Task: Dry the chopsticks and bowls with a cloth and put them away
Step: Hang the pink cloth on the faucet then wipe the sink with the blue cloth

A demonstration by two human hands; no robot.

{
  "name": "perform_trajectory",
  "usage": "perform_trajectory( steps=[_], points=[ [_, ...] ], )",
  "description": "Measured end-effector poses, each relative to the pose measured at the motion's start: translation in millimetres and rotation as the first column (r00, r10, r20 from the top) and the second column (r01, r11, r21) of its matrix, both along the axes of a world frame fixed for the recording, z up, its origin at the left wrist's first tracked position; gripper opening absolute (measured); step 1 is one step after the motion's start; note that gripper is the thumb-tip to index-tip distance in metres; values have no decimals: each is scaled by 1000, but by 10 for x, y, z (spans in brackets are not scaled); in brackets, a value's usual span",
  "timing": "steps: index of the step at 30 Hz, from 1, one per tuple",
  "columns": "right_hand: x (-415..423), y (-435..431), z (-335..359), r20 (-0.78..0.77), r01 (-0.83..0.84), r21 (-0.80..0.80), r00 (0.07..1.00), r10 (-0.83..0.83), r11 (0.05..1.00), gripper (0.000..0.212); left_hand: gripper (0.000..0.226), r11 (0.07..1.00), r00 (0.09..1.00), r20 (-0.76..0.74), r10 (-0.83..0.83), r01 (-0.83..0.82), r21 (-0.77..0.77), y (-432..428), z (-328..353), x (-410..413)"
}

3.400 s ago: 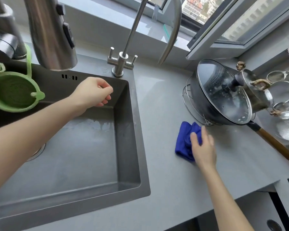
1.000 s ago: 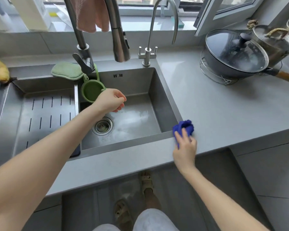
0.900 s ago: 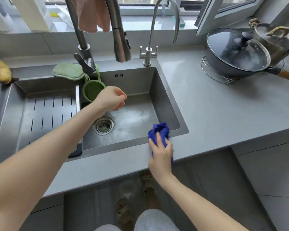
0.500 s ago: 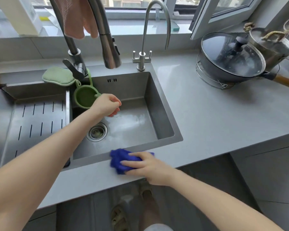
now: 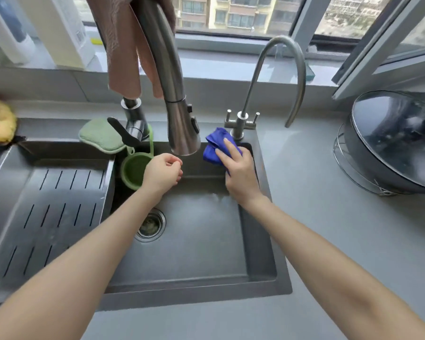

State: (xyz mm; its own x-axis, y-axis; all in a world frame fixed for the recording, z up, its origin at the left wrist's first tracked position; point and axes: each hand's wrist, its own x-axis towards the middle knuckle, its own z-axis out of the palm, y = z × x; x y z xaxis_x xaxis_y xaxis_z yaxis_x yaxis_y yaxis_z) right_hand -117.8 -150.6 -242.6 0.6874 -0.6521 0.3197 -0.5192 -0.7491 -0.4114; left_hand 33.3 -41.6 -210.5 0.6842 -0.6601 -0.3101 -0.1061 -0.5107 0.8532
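Observation:
My right hand (image 5: 239, 171) presses a crumpled blue cloth (image 5: 215, 148) against the sink's back rim, just beside the base of the small curved tap (image 5: 241, 123). My left hand (image 5: 163, 171) hovers over the sink basin (image 5: 196, 236) with its fingers curled into a loose fist, and nothing shows in it. No chopsticks or bowls are in view.
A big pull-down faucet (image 5: 179, 119) hangs between my hands, with a pink towel (image 5: 123, 45) draped on it. A green strainer (image 5: 134, 170) and green sponge (image 5: 101, 136) sit at the sink's back left. A lidded wok (image 5: 390, 143) on a wire rack stands right; a banana (image 5: 1, 121) lies far left.
My right hand has carried the blue cloth from the sink's front rim up to its back rim by the small tap. The left hand has stayed fisted over the basin.

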Motion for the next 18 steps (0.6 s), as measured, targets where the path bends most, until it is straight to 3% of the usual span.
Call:
perform_trajectory(
  steps=[2,5,7,10,12,16,18],
  points=[
    [463,-119,53,-82,-108,-68,991,102,992,45,20,995,995,-30,99,-100,-25,-78,-68,72],
    [915,-261,170,-338,-219,-63,923,186,974,40,13,970,964,-127,235,-242,-38,-162,-203,173],
    [1092,-399,91,-420,-81,42,903,91,996,45,19,967,955,-165,247,-253,-19,-194,-273,221],
    [1195,-584,-186,-466,61,2,883,-53,998,54,25,975,961,-160,223,-224,14,-211,-319,268],
    [1141,-607,-305,-590,120,-18,800,-107,993,60,25,978,967,-147,207,-202,49,-219,-318,256],
    [836,-519,-469,-686,138,-160,696,-211,977,66,22,987,977,-146,157,-149,66,-248,-227,167],
    [616,-420,-343,-726,122,-210,645,-238,970,57,21,989,980,-140,141,-133,68,-241,-175,113]
  ],
)
